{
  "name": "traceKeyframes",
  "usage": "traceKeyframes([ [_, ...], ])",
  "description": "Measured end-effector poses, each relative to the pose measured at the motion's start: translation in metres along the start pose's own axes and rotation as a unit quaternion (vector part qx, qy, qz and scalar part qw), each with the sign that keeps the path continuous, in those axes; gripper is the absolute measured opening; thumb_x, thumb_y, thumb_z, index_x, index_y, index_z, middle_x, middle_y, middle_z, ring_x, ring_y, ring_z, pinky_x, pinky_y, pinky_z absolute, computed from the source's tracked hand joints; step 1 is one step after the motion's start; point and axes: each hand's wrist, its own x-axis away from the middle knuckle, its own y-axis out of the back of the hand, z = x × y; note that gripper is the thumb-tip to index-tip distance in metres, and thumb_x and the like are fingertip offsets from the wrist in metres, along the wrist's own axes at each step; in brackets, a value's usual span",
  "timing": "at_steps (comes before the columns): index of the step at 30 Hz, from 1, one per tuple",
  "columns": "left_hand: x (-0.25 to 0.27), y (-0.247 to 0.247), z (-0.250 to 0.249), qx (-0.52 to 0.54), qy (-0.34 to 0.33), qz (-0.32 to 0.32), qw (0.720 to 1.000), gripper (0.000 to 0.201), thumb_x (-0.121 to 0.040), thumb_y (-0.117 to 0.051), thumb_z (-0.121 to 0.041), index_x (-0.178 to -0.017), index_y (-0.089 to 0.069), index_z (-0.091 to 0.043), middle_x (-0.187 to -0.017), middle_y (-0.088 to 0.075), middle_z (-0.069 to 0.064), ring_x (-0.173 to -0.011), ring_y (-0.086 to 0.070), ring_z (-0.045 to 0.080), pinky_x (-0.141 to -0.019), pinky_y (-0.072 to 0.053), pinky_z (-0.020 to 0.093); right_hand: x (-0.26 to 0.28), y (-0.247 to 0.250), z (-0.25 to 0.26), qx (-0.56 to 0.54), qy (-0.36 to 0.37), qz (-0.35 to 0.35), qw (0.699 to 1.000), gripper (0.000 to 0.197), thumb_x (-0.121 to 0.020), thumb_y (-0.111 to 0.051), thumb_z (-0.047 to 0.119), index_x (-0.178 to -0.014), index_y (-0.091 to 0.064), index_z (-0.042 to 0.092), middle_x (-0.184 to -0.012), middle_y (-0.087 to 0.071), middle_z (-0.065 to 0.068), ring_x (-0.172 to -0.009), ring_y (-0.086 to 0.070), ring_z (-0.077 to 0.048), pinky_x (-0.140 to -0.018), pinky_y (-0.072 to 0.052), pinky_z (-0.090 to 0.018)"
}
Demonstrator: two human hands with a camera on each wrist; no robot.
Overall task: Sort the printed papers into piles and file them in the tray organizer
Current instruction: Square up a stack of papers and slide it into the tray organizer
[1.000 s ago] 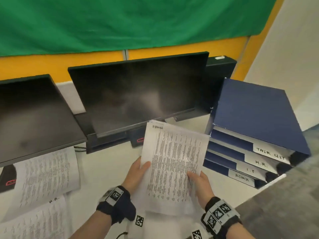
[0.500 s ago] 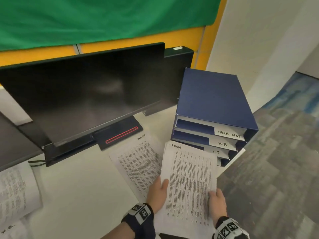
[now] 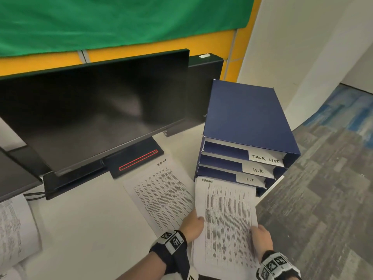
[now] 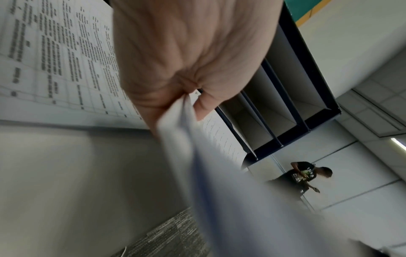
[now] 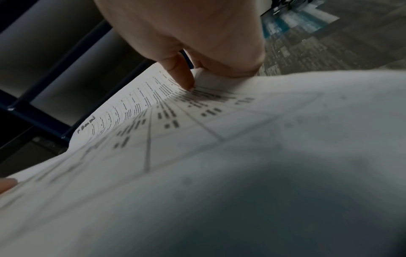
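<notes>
At the mouth of the bottom slot of the blue tray organizer (image 3: 250,118), a stack of printed papers (image 3: 228,215) is being held with its top edge meeting the opening, just under the shelf labelled I.T. The stack is being pinched at its near left edge by the left hand (image 3: 192,225) and at its near right edge by the right hand (image 3: 261,236), thumbs on top. For a clean feed, the sheets are best being kept level and squared, with both sides advanced evenly so that no corner is being caught on the slot's lip. A separate task list sheet (image 3: 161,193) is lying on the desk (image 3: 80,229) just beside.
</notes>
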Motion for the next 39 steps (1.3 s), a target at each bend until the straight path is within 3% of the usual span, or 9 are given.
traceKeyframes([
  [5, -0.006, 0.002, -0.004, 0.151, 0.05, 0.064, 0.985, 0.037, -0.094, -0.048, -0.019, -0.131, -0.051, -0.019, -0.125, -0.062, 0.003, -0.108, -0.062, 0.021, -0.091, -0.054, 0.042, -0.038, 0.013, 0.029, -0.025, -0.003, -0.02, 0.999, 0.028, -0.091, -0.043, 0.014, -0.112, -0.056, 0.001, -0.116, -0.059, -0.021, -0.109, -0.054, -0.039, -0.098, -0.04, -0.045],
  [8, -0.005, 0.005, -0.007, 0.172, 0.082, 0.11, 0.976, 0.039, -0.095, -0.048, -0.022, -0.133, -0.042, -0.025, -0.127, -0.06, 0.01, -0.08, -0.071, 0.025, -0.064, -0.06, 0.034, -0.052, 0.02, 0.061, -0.059, 0.027, 0.024, 0.998, 0.02, -0.09, -0.046, 0.008, -0.104, -0.059, 0.004, -0.106, -0.065, -0.02, -0.104, -0.06, -0.038, -0.098, -0.045, -0.05],
  [13, -0.027, 0.006, -0.013, 0.17, 0.1, 0.045, 0.979, 0.039, -0.099, -0.037, -0.015, -0.137, -0.035, -0.024, -0.144, -0.044, 0.011, -0.06, -0.07, 0.02, -0.061, -0.06, 0.03, -0.046, 0.046, 0.072, -0.149, -0.013, 0.128, 0.98, 0.026, -0.085, -0.061, 0.023, -0.105, -0.064, 0.007, -0.102, -0.069, -0.021, -0.098, -0.065, -0.039, -0.091, -0.05, -0.054],
  [16, -0.048, 0.005, -0.016, 0.202, 0.105, -0.003, 0.974, 0.041, -0.101, -0.032, -0.016, -0.142, -0.032, -0.02, -0.142, -0.047, 0.011, -0.052, -0.067, 0.015, -0.054, -0.057, 0.025, -0.023, 0.061, 0.049, -0.164, -0.043, 0.178, 0.969, 0.04, -0.083, -0.062, 0.04, -0.107, -0.064, 0.009, -0.101, -0.071, -0.014, -0.096, -0.067, -0.032, -0.071, -0.053, -0.038],
  [20, -0.07, 0.005, -0.03, 0.226, 0.088, -0.027, 0.97, 0.033, -0.102, -0.032, -0.017, -0.134, -0.036, -0.019, -0.131, -0.054, 0.009, -0.047, -0.064, 0.013, -0.046, -0.052, 0.02, 0.012, 0.046, 0.032, -0.247, -0.14, 0.298, 0.911, 0.044, -0.078, -0.065, 0.044, -0.104, -0.064, 0.009, -0.071, -0.066, -0.01, -0.051, -0.062, -0.02, -0.047, -0.051, -0.025],
  [25, -0.082, 0.011, -0.044, 0.231, 0.093, -0.046, 0.967, 0.023, -0.101, -0.035, -0.019, -0.123, -0.041, -0.014, -0.109, -0.06, 0.01, -0.046, -0.064, 0.011, -0.046, -0.054, 0.021, 0.003, -0.002, 0.07, -0.411, -0.193, 0.272, 0.848, 0.014, -0.09, -0.058, 0.019, -0.096, -0.057, 0.007, -0.051, -0.064, -0.008, -0.036, -0.058, -0.014, -0.036, -0.05, -0.02],
  [31, -0.079, 0.048, -0.032, 0.182, 0.093, -0.169, 0.964, 0.045, -0.096, -0.038, -0.048, -0.104, -0.056, -0.008, -0.079, -0.063, 0.008, -0.053, -0.057, 0.017, -0.046, -0.049, 0.022, -0.043, -0.029, 0.111, -0.437, -0.163, 0.173, 0.867, 0.008, -0.093, -0.05, 0.005, -0.088, -0.056, 0.004, -0.049, -0.068, -0.008, -0.044, -0.066, -0.015, -0.046, -0.056, -0.023],
  [36, -0.073, 0.095, 0.016, 0.063, 0.107, -0.321, 0.939, 0.019, -0.094, -0.045, -0.023, -0.104, -0.058, -0.013, -0.1, -0.067, 0.009, -0.077, -0.06, 0.021, -0.06, -0.045, 0.025, -0.063, -0.043, 0.126, -0.456, -0.113, 0.207, 0.858, 0.017, -0.093, -0.033, -0.005, -0.09, -0.048, 0.002, -0.051, -0.068, -0.011, -0.051, -0.07, -0.022, -0.062, -0.06, -0.032],
  [39, -0.062, 0.117, 0.04, -0.012, 0.153, -0.382, 0.911, 0.019, -0.09, -0.047, -0.02, -0.108, -0.054, -0.018, -0.111, -0.058, 0.007, -0.097, -0.057, 0.025, -0.079, -0.047, 0.031, -0.059, -0.048, 0.124, -0.445, -0.087, 0.207, 0.867, 0.019, -0.095, -0.035, -0.001, -0.091, -0.053, 0.002, -0.083, -0.068, -0.017, -0.077, -0.067, -0.03, -0.08, -0.055, -0.037],
])
